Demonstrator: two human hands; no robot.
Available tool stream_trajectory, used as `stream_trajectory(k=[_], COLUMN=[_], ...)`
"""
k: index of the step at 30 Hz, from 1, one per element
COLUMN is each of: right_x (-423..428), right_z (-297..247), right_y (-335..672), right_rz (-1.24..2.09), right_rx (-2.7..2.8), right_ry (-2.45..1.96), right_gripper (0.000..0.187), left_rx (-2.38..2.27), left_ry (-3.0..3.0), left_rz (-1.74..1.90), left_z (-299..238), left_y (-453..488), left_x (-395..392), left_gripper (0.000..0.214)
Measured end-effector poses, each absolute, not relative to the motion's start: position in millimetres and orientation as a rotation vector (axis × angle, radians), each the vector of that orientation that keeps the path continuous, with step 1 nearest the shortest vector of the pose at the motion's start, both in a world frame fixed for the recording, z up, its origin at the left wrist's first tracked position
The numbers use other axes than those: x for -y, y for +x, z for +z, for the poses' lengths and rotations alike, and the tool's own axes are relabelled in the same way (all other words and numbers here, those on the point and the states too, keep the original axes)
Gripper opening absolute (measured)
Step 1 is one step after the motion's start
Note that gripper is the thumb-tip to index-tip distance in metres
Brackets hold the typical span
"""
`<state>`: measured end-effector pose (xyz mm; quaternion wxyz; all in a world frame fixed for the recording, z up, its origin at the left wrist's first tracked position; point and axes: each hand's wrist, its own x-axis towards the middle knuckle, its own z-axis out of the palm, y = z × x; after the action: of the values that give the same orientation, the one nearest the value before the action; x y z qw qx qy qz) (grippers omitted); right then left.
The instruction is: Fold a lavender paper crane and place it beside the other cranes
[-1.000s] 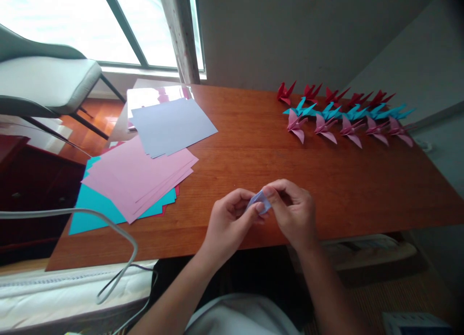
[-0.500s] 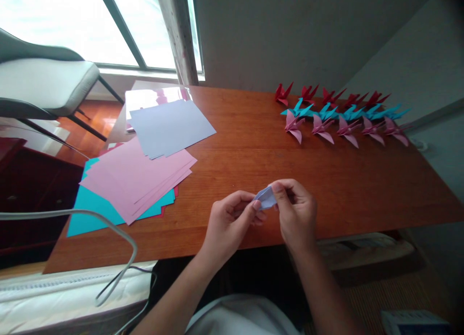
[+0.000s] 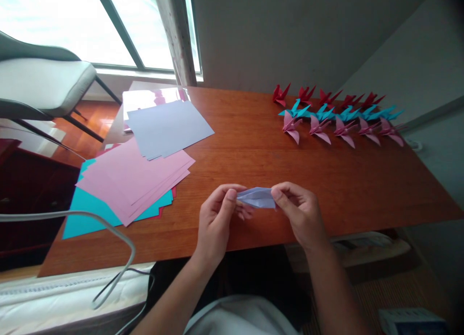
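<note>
A small piece of folded pale lilac paper [image 3: 256, 197] stretches between my two hands, above the near part of the wooden table [image 3: 235, 156]. My left hand [image 3: 217, 216] pinches its pointed left end between thumb and index finger, the other fingers curled behind. At the right end, my right hand [image 3: 299, 209] grips the paper between thumb and fingers. Creases run lengthwise along the paper. Parts of both its ends are hidden under my fingertips.
To the left lie lilac sheets [image 3: 170, 127], pink sheets [image 3: 134, 175] and blue sheets [image 3: 87, 214]. Rows of folded red cranes [image 3: 304, 94], blue cranes [image 3: 322, 112] and pink cranes [image 3: 321, 129] stand at the back right. A pale cable [image 3: 119, 236] loops near the table's left front.
My left hand has moved left, away from my right hand. More of the folded paper now shows between them, drawn out long. My right hand has hardly moved.
</note>
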<state>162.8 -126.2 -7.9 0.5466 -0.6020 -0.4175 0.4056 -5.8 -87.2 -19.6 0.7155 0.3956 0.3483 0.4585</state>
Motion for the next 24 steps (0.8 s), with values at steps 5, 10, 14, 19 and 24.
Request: stream_trajectory(k=[5,10,14,19,24], right_x=[126,129,132,132,134], right_z=[-14,-15,-13,-10,-11], right_y=[149,134,130,128,129], right_rz=[0.940,0.797,0.549,0.237,-0.001], right_rx=[0.900,0.975,1.120,1.332,1.460], right_ry=[-1.393,-1.466,-1.562,-1.535,-1.518], right_gripper=[0.015,0.011,0.016,0.024,0.031], left_rx=[-0.690,-0.755,-0.822,-0.823,-0.836], left_ry=[0.975,1.051,1.018,0.974,0.950], left_rz=[0.985,0.954,0.985,0.978,0.959], left_z=[-19,-10,-12,-12,-10], left_y=[-6,-1,-1,0,0], left_x=[88,86,85,86,86], left_gripper=[0.029,0.013,0.009,0.012,0.014])
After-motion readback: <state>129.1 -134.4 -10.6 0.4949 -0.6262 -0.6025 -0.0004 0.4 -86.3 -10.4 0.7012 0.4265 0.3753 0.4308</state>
